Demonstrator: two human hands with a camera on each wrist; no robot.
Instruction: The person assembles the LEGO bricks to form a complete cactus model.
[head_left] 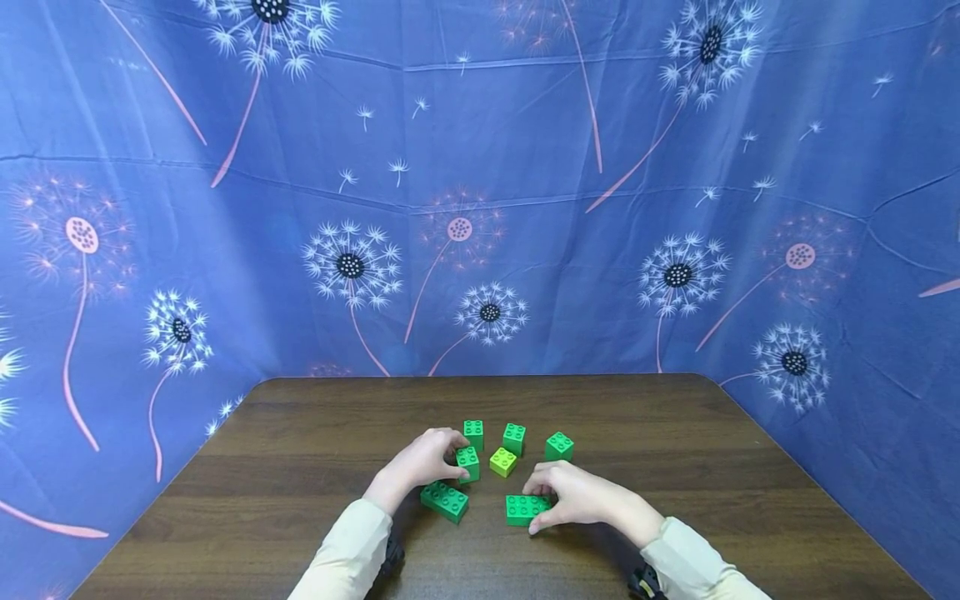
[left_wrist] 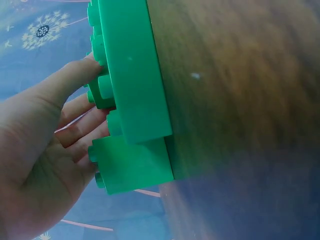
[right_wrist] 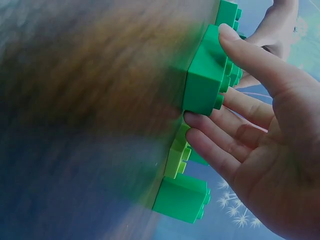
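Observation:
My left hand (head_left: pixel 426 462) grips a green two-by-two brick (head_left: pixel 467 464) between thumb and fingertips, left of the middle. A longer green brick (head_left: pixel 445 502) lies just in front of that hand; in the left wrist view this long brick (left_wrist: pixel 135 75) hides part of the held one. Nearer the right, my right hand (head_left: pixel 577 497) holds another long green brick (head_left: pixel 525 510) by its right part, thumb on the near side and fingers on the far side. The right wrist view shows the thumb against this brick (right_wrist: pixel 202 75).
Behind the hands stand green two-by-two bricks, one at the left (head_left: pixel 473 433), one in the middle (head_left: pixel 513 438) and one at the right (head_left: pixel 558 447). A lower lime brick (head_left: pixel 503 462) sits between the hands. The brown wooden table (head_left: pixel 322 433) meets a blue dandelion-print cloth (head_left: pixel 570 275).

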